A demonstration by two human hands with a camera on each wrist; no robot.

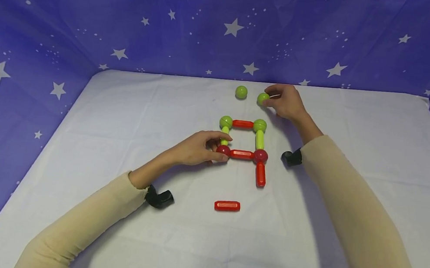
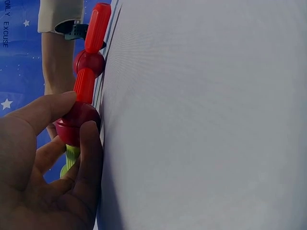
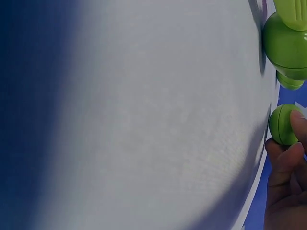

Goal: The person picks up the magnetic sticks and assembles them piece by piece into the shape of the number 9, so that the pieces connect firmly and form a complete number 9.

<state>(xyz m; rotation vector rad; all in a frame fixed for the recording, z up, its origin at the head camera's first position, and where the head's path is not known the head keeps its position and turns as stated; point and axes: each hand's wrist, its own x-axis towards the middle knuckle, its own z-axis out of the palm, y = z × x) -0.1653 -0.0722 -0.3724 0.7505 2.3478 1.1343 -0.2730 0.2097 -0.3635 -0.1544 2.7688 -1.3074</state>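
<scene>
My left hand (image 1: 199, 148) pinches the left red ball (image 2: 79, 120) of a joined frame between thumb and fingers. That frame is made of two green balls (image 1: 260, 126), two red balls (image 1: 260, 156), red rods (image 1: 242, 154) and yellow-green rods (image 1: 260, 140). From the right red ball another red rod (image 1: 260, 175) points toward me. Behind the frame, my right hand (image 1: 287, 102) holds a loose green ball (image 3: 283, 125) between thumb and fingertips. A second loose green ball (image 1: 241, 92) lies just to its left.
A single red rod (image 1: 227, 206) lies in front of the frame on the white cloth (image 1: 171, 247). Black wrist-worn pieces (image 1: 159, 198) stick out from both sleeves. A blue star-patterned curtain (image 1: 195, 18) stands behind and beside the table.
</scene>
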